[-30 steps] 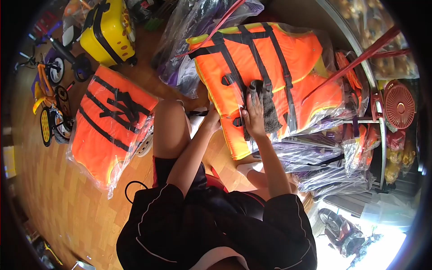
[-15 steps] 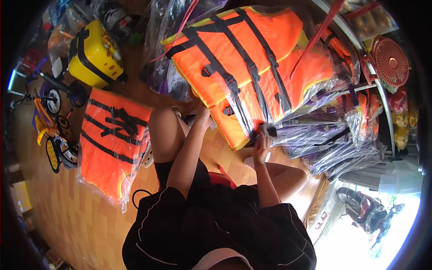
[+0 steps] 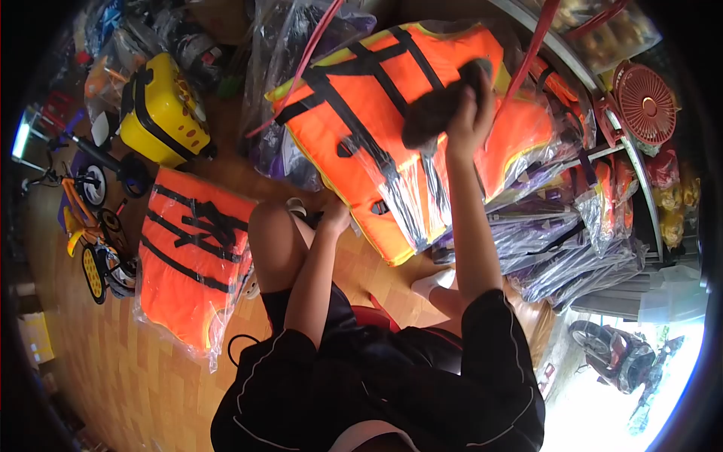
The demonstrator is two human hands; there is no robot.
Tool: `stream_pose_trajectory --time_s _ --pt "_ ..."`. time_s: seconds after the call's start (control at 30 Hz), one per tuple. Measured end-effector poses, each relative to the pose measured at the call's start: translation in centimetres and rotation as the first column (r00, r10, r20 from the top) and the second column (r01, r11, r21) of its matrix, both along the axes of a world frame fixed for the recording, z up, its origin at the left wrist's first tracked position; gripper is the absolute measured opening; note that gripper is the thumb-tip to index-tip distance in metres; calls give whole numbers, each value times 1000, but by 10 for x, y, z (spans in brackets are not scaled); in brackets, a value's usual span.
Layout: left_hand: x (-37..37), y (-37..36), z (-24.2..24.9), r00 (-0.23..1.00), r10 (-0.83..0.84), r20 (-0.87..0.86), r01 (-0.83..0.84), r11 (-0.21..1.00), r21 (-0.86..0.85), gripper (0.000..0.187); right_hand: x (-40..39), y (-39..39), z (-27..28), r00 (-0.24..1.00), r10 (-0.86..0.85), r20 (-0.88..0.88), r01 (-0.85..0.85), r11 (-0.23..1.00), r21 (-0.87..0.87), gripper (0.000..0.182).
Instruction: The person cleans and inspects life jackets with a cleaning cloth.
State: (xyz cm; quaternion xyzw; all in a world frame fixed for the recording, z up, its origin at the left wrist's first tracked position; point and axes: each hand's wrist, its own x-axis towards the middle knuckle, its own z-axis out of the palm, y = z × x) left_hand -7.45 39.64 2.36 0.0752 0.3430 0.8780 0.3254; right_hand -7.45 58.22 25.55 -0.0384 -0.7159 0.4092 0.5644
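Observation:
A large orange life jacket (image 3: 482,68) with black straps and yellow edging lies spread out in front of me, partly under clear plastic. My left hand (image 3: 337,216) is closed at its lower left edge, with the fingertips partly hidden. Over the jacket's upper right part, my right hand (image 3: 471,124) grips a dark, soft-looking cloth (image 3: 433,120), blurred by motion. Another orange life jacket (image 3: 192,264) in clear plastic rests on the floor to my left, its black straps tied.
A yellow suitcase (image 3: 162,113) and a small orange bike (image 3: 94,218) stand at the left. Plastic-wrapped goods (image 3: 535,241) are stacked at right below a metal frame (image 3: 648,188) and a red fan (image 3: 645,102). Red ribbons (image 3: 531,53) hang near the jacket. A motorbike (image 3: 617,354) stands outside.
My right hand has moved up and right with the dark cloth, from the jacket's lower edge to its upper part. My left hand remains by the lower left edge.

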Motion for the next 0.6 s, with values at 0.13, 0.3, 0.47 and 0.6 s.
stream_pose_trajectory --time_s 0.13,0.3,0.47,0.6 --pt "-2 -5 5 990 -19 -143 10 998 -67 50 -92 10 -11 927 -254 276 42 800 598 37" --pt "-10 -6 -3 939 52 -340 -117 978 -174 55 -101 17 -46 860 -238 451 -48 842 537 41" --pt "-4 -2 8 975 57 -216 -93 982 -162 55 -43 29 -96 751 -317 579 -103 810 578 43" --pt "-1 1 26 977 58 -207 -103 971 -215 55 5 25 -110 681 -307 665 -117 850 513 46"
